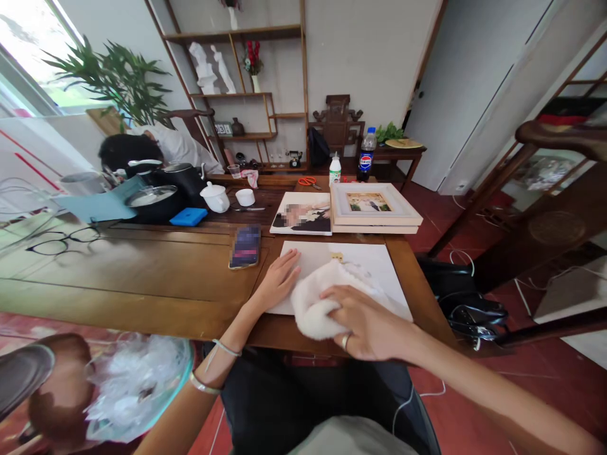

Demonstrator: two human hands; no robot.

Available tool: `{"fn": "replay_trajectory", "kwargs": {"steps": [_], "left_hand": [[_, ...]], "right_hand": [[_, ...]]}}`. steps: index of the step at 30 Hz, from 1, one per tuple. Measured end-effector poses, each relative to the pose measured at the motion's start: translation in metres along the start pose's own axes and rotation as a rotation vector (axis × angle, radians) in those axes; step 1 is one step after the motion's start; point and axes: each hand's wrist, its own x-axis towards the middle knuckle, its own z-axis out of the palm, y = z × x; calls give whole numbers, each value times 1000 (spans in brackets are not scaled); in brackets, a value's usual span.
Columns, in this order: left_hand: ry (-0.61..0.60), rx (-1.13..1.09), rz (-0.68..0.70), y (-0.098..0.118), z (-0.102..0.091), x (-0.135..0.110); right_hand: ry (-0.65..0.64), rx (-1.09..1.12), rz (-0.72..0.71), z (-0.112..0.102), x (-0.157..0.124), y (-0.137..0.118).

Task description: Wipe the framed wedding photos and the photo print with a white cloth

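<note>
A white flat panel (374, 265) lies on the wooden table (142, 278) near its front right corner. My left hand (279, 278) rests flat and open on the panel's left edge. My right hand (365, 322) is closed on a white fluffy cloth (317, 303) that sits bunched on the panel's near part. A ring shows on my right hand and bracelets on my left wrist.
A phone (245, 246) lies left of the panel. Behind it sit a photo print (303, 213) and stacked white picture frames (372, 205). Scissors (309, 181), a glue bottle (334, 169) and a cola bottle (367, 153) stand farther back. Glasses (61, 241), pots and a teapot (215, 197) lie left; another person bends there.
</note>
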Motion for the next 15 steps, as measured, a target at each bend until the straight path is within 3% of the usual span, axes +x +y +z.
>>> {"fn": "replay_trajectory", "kwargs": {"steps": [4, 7, 10, 15], "left_hand": [[-32, 73, 24, -1, -1, -1], [-36, 101, 37, -4, -1, 0], [-22, 111, 50, -8, 2, 0], [-7, 113, 58, -9, 4, -1]], "right_hand": [[171, -93, 121, -3, 28, 60], [206, -144, 196, -1, 45, 79], [180, -154, 165, 7, 40, 61], [69, -95, -41, 13, -4, 2]]}}
